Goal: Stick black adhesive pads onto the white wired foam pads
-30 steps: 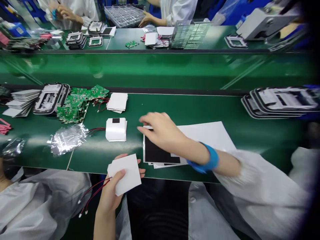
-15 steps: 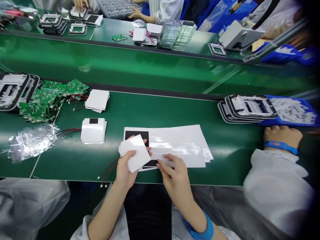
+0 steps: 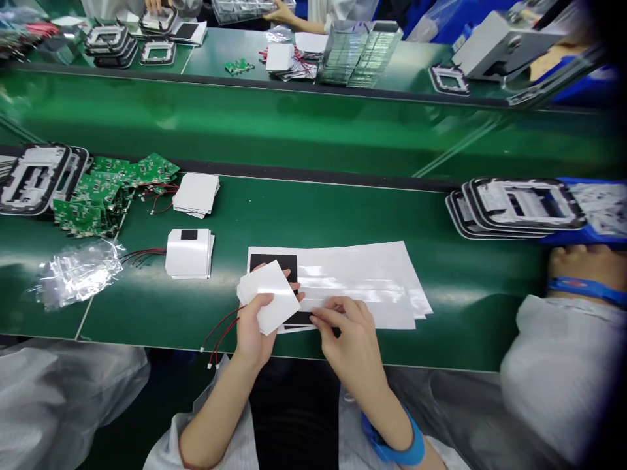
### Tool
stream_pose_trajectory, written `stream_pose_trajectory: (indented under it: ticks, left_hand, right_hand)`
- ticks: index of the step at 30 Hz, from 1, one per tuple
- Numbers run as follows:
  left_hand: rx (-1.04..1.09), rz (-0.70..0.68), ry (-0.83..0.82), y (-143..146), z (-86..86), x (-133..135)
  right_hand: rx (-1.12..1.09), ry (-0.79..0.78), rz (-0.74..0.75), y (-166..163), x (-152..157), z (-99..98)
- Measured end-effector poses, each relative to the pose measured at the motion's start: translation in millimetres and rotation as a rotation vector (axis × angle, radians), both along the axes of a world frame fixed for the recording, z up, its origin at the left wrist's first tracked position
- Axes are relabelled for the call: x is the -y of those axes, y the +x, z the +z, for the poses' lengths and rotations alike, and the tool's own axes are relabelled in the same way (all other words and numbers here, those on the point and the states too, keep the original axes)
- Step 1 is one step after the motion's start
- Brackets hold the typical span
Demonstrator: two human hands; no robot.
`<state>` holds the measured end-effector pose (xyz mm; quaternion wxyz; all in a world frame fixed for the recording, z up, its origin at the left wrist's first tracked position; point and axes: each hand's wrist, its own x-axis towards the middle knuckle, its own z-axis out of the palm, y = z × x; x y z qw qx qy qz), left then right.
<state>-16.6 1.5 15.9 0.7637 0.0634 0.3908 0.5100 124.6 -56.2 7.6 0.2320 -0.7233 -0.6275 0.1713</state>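
My left hand [image 3: 255,326] is closed around a small stack of white square panels [image 3: 272,295], thumb on top and fingers beneath. Thin red wires with white plugs trail from the stack past the table's front edge. Under it lie white backing sheets [image 3: 357,281] with black stickers [image 3: 272,261] at their left end, partly covered by the panels. My right hand [image 3: 349,336] rests over the sheets, thumb and forefinger pinched together at the right end of the lower black sticker [image 3: 298,318]. How much of it is lifted I cannot tell.
Left are white panel stacks [image 3: 189,254], green circuit boards [image 3: 100,196], a clear plastic bag [image 3: 81,271] and black-and-white frames [image 3: 36,176]. More frames [image 3: 524,205] are stacked at right, near a co-worker's hand [image 3: 588,267]. A green barrier [image 3: 294,127] runs behind.
The view has shifted slightly, so the table's things sit a little farther apart. My right fingers have drawn closer together at the black sticker; my left hand keeps its hold.
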Motion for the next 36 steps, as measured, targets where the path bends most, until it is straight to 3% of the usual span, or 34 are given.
stream_pose_trajectory:
  ticks: [5,10,13,15,18,22,25,29,36]
  left_hand:
    - [0.011,0.004,0.013,0,0.1,1]
    - [0.002,0.007,-0.012,-3,-0.1,-1]
    - [0.004,0.0,-0.006,-6,-1.5,-2]
    - [0.018,-0.036,0.031,-7,-2.1,0]
    - [0.076,-0.176,0.149,-10,0.3,10]
    - [0.144,-0.39,0.341,-15,12.5,29]
    - [0.156,-0.427,0.426,-18,24.5,37]
    - [0.155,-0.404,0.462,-21,35.7,41]
    - [0.035,-0.373,0.379,-25,36.9,53]
  right_hand:
    - [-0.146,-0.14,0.011,6,-10,0.0]
    - [-0.267,-0.045,0.105,18,-2,-11.5]
    - [-0.465,0.011,0.043,36,0,-14.0]
    - [-0.632,-0.004,-0.043,47,-3,-3.9]
    - [-0.768,-0.098,-0.078,52,-10,30.5]
    - [-0.724,-0.162,0.029,34,-11,84.7]
    - [-0.687,-0.16,0.16,20,-10,108.5]
    - [-0.659,-0.098,0.221,11,-10,114.9]
    - [-0.737,-0.044,0.073,-1,-7,112.4]
